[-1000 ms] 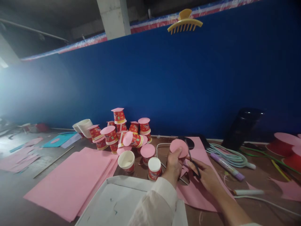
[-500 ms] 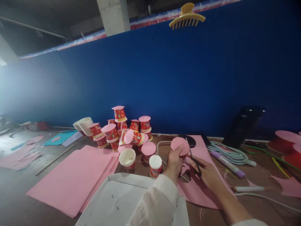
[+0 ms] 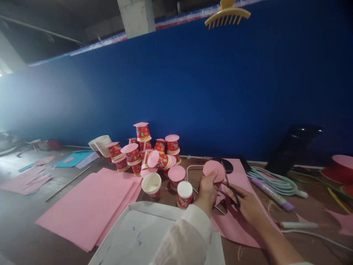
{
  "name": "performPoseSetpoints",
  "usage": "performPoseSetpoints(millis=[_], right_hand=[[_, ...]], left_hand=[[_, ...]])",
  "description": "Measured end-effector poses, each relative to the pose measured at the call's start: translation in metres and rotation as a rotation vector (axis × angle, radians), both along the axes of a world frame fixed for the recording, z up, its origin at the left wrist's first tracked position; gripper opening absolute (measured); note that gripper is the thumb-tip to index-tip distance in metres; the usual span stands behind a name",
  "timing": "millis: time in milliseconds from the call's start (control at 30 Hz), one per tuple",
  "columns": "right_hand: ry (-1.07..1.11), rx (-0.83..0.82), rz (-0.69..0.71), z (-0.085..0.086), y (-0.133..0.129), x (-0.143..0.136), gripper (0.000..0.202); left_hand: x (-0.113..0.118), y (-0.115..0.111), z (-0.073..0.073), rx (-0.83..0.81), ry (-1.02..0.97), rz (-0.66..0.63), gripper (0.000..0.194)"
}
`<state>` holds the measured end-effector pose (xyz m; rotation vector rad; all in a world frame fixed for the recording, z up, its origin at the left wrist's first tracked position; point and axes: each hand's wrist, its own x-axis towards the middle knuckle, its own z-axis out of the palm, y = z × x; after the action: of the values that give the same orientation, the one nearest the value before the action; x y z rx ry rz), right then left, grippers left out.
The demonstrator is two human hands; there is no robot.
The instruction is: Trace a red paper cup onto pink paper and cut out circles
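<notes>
My left hand (image 3: pixel 207 191) pinches a round pink paper disc (image 3: pixel 214 170), thumb on top. In my right hand (image 3: pixel 245 202) is a pair of black-handled scissors (image 3: pixel 234 194), its blades pointing up along the disc's right edge. Whether the blades are parted I cannot tell. Under both hands lies a larger pink sheet (image 3: pixel 242 232) with a cut-out. Left of my left hand stand an upturned red paper cup (image 3: pixel 185 195) with a white base, a red cup topped with a pink disc (image 3: pixel 177 173), and an open upright cup (image 3: pixel 151 185).
Several red cups with pink discs (image 3: pixel 131 154) are piled near the blue wall (image 3: pixel 179 92). A pink paper stack (image 3: pixel 88 206) and a white box lid (image 3: pixel 138 235) lie left. To the right are a coiled cable (image 3: pixel 275 178), a purple-ended tube (image 3: pixel 273 194) and a black bottle (image 3: pixel 293 151).
The whole view has shifted slightly, so most things sit a little further right. Both hands keep their hold on the disc and the scissors.
</notes>
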<state>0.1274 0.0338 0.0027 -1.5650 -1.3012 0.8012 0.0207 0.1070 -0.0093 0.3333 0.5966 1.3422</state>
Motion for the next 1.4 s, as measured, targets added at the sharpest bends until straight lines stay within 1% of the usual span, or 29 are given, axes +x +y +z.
performPoseSetpoints(millis=[133, 300, 533, 733, 867, 1067, 1233, 1400], right_hand=[[-0.017, -0.020, 0.001, 0.000, 0.001, 0.000, 0.059], [-0.033, -0.032, -0.003, -0.004, 0.001, 0.001, 0.061], [0.001, -0.029, -0.016, -0.006, 0.003, 0.000, 0.061], [0.033, -0.040, -0.021, -0.009, 0.003, 0.001, 0.066], [0.063, -0.047, -0.001, -0.010, 0.002, 0.003, 0.065], [0.034, -0.057, 0.007, -0.011, 0.003, 0.004, 0.063], [0.022, -0.047, 0.051, -0.013, 0.004, 0.008, 0.060], [0.014, -0.036, 0.035, -0.016, 0.005, 0.010, 0.056]], left_hand=[[0.000, 0.002, -0.004, -0.013, 0.000, 0.000, 0.044], [0.002, 0.003, -0.009, 0.017, -0.020, -0.009, 0.049], [0.003, 0.005, -0.005, -0.060, -0.021, 0.048, 0.041], [0.002, 0.006, -0.008, -0.046, -0.037, 0.039, 0.035], [0.003, 0.008, -0.008, -0.087, -0.041, 0.068, 0.037], [0.004, 0.008, -0.007, -0.059, -0.009, 0.039, 0.036], [0.004, 0.008, -0.008, -0.032, -0.006, 0.044, 0.043], [0.004, 0.007, -0.006, -0.047, -0.010, 0.045, 0.043]])
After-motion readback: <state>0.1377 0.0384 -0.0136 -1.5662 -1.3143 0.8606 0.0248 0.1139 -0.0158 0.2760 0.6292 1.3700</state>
